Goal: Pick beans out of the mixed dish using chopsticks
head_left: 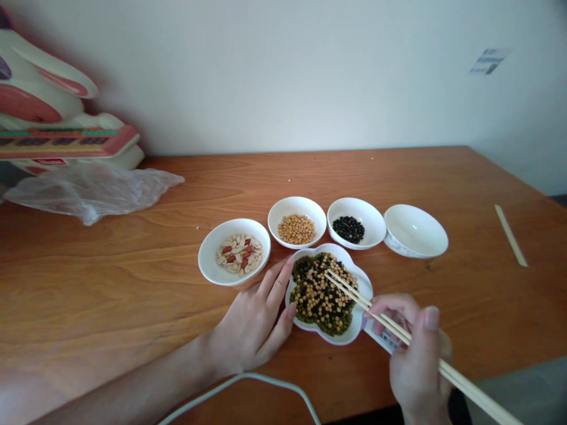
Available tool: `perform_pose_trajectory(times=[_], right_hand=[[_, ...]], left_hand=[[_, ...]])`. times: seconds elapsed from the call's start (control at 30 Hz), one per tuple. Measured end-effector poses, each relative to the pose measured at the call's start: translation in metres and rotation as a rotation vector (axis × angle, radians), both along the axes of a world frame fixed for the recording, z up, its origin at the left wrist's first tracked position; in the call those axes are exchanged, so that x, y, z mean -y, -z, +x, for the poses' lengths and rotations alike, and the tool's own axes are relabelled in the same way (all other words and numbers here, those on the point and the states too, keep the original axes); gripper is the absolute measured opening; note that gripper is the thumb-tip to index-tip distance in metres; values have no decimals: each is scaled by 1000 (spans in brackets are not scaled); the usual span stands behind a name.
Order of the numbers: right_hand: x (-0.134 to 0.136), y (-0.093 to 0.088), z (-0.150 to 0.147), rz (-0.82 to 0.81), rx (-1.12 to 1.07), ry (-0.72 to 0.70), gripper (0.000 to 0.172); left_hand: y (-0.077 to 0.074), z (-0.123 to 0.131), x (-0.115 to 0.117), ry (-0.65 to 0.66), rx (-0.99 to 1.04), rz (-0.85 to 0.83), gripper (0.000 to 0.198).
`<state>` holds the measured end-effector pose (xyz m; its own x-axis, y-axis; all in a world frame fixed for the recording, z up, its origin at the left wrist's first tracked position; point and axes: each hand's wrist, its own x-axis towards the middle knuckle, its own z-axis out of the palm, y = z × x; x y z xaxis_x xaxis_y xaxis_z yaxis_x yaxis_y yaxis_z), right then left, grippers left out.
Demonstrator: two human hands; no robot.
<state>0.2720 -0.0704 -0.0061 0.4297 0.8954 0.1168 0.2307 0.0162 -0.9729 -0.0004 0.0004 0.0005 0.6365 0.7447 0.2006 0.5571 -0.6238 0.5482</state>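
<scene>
Plastic bag (91, 192): back left corner of the wooden surface (88, 289). Peanut bowl (207, 260): mid-surface. Left hand (248, 324): fingers apart, tips at the left rim of the flower-shaped dish (364, 282). Yellow-bean bowl (295, 206): behind dish. Dish: toward front edge, holding mixed beans (319, 295). Black-bean bowl (377, 227): behind dish. White bowl (416, 231): adjacent, right. Right hand (419, 360): clamped on chopsticks (390, 323), tips at beans. Pale stick (511, 235): near right edge.

1. A brown wooden table (110, 307) carries four white bowls (414, 233);
2. a flower-shaped dish (365, 286) sits just before them;
3. a clear bag (95, 192) lies leftward, beside a toy (53, 97);
4. a pale strip (511, 236) lies rightward.
</scene>
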Motion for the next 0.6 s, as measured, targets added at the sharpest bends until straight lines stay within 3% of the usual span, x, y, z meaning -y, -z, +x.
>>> perform_pose_trajectory(times=[0.6], right_hand=[[-1,-5,-5,-4,68,41,76]], left_hand=[[0,0,-1,9,-29,-19,76]])
